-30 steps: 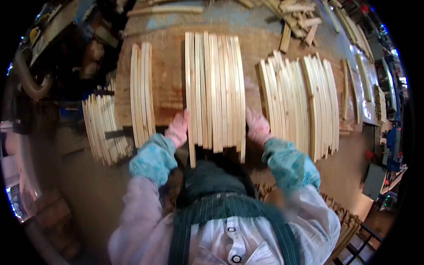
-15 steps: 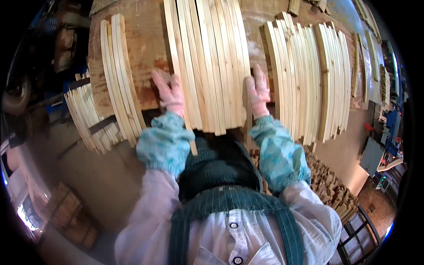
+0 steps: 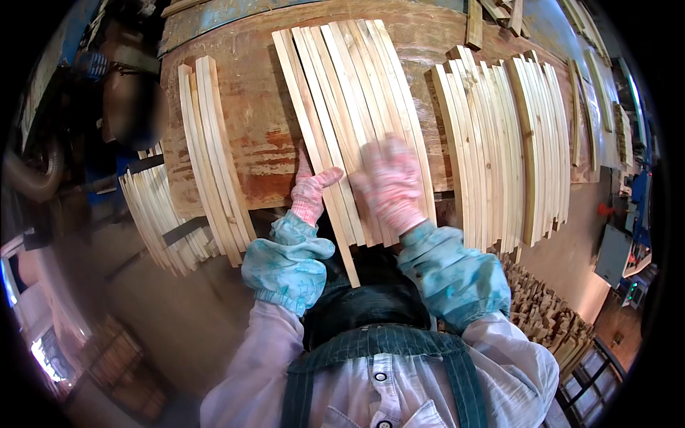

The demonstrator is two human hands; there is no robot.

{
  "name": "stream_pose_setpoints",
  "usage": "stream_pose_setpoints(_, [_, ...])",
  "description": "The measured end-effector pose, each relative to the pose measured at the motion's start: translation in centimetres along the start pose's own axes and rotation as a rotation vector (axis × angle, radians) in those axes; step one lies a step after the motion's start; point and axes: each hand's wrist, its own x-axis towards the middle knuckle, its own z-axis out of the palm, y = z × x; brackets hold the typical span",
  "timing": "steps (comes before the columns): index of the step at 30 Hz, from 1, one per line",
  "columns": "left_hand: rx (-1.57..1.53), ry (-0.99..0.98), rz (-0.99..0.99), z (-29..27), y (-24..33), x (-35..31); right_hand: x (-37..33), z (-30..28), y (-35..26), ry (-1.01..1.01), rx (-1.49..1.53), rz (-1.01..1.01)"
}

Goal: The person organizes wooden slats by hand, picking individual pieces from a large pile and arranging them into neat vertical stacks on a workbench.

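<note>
A bundle of long pale wooden strips [image 3: 349,93] lies side by side on the brown wooden table [image 3: 264,143] before me, their near ends over its edge. The leftmost strip [image 3: 344,242] sticks out further toward me than the others. My left hand [image 3: 312,191], in a pink-and-white knit glove, rests against the bundle's left side, index finger stretched along it and thumb spread over the top. Its other fingers are hidden. My right hand [image 3: 392,182], gloved alike and smeared by motion, is spread flat over the right part of the strips.
A narrow group of strips [image 3: 214,157] lies to the left, with a lower stack [image 3: 153,207] beyond it. Two wider groups [image 3: 478,143] lie to the right. Short wood pieces [image 3: 474,25] sit at the back. Many cut ends [image 3: 542,307] are stacked below right.
The bundle's far ends have come into view. My right hand has moved from the bundle's right side onto its top. My left thumb now reaches over the left strip, which sticks out toward me.
</note>
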Motion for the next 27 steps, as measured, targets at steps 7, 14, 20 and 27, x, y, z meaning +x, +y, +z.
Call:
stream_pose_setpoints(7, [-0.822, -0.472, -0.529, -5.1, 1.5, -1.4, -1.9, 1.4, -6.7, 0.127, 0.580, -0.289])
stream_pose_setpoints(14, [-0.754, -0.389, -0.448, -5.9, 2.9, -2.8, 1.5, 0.4, -7.7, 0.008, 0.653, 0.059])
stream_pose_setpoints(20, [-0.107, -0.091, -0.076, -8.9, 8.6, -6.7, 4.5, 7.4, -7.2, -0.253, 1.035, 0.094])
stream_pose_setpoints(27, [0.054, -0.063, 0.149, -10.4, 14.9, -9.8, 8.4, 10.0, -18.9, -0.677, 0.666, -0.120])
